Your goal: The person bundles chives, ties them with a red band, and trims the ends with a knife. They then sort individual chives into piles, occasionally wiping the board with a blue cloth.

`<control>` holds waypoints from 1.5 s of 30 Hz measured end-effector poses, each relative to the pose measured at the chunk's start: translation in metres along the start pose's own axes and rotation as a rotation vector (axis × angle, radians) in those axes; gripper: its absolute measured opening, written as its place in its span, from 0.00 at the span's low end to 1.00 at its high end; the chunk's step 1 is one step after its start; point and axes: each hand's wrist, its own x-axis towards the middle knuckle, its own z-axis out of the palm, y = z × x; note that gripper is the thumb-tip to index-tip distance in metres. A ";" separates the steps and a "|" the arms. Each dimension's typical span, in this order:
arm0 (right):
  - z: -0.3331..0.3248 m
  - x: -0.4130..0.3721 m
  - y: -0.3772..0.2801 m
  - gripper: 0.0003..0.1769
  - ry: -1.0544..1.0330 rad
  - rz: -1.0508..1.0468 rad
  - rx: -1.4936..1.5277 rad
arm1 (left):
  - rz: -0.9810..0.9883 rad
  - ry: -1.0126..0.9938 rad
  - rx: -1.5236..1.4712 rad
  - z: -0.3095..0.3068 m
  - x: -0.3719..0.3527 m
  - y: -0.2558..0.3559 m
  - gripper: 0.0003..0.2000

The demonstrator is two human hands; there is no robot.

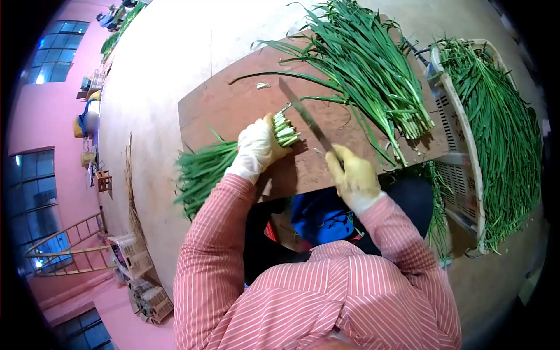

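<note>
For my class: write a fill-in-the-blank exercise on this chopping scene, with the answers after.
1. The right hand holds a ____ .
2. The left hand is gloved in white, the right in ____ .
3. The left hand's bundle rests on a wooden ____ .
4. Greens fill the ____ at the right.
Missing words: knife; yellow; board; basket.

One bundle of chives (204,169): long green leaves, pale root ends lined up flush. It lies diagonal, root ends on the brown board (233,105), leaf tips hanging past the board's left edge. The left hand (256,149) grips it near the root end. The knife (303,114): long dark narrow blade, over the board, just beside the root ends, handle in the right hand (353,175).
</note>
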 end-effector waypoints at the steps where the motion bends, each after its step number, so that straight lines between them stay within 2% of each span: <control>1: 0.003 -0.008 -0.003 0.18 0.075 -0.093 -0.040 | -0.006 0.042 -0.032 0.002 -0.001 0.000 0.35; 8: 0.014 -0.017 -0.004 0.16 0.041 -0.047 -0.124 | -0.052 0.082 -0.062 0.008 0.001 0.000 0.35; 15: 0.023 -0.017 -0.002 0.16 0.012 -0.035 -0.151 | -0.057 0.104 -0.030 0.009 0.001 0.001 0.41; 23: 0.023 -0.011 -0.010 0.12 -0.107 -0.055 -0.273 | -0.047 0.128 -0.056 0.016 0.003 -0.003 0.39; 25: 0.024 -0.008 -0.012 0.14 -0.145 -0.015 -0.281 | -0.036 0.135 -0.064 0.016 0.004 -0.004 0.39; 26: 0.025 -0.005 -0.013 0.17 -0.186 0.026 -0.289 | -0.030 0.133 -0.083 0.015 0.003 -0.003 0.38; 29: 0.032 0.009 -0.014 0.15 -0.250 0.057 -0.305 | -0.021 0.137 -0.082 0.015 0.003 -0.004 0.38; 32: 0.052 0.035 -0.008 0.14 -0.175 -0.047 -0.278 | -0.008 0.124 -0.040 0.015 0.003 -0.005 0.38; 40: 0.057 0.027 0.007 0.13 -0.168 -0.067 -0.233 | 0.001 0.154 0.003 0.016 0.003 -0.004 0.37; 41: 0.080 0.049 0.016 0.14 -0.194 -0.028 -0.281 | -0.011 0.118 -0.004 0.015 0.003 -0.003 0.34; 43: 0.071 0.076 -0.011 0.16 -0.305 0.044 -0.321 | -0.005 0.127 -0.019 0.011 0.007 -0.003 0.34; 45: 0.070 0.086 -0.011 0.17 -0.310 0.066 -0.305 | 0.000 0.105 -0.033 0.007 0.001 -0.001 0.35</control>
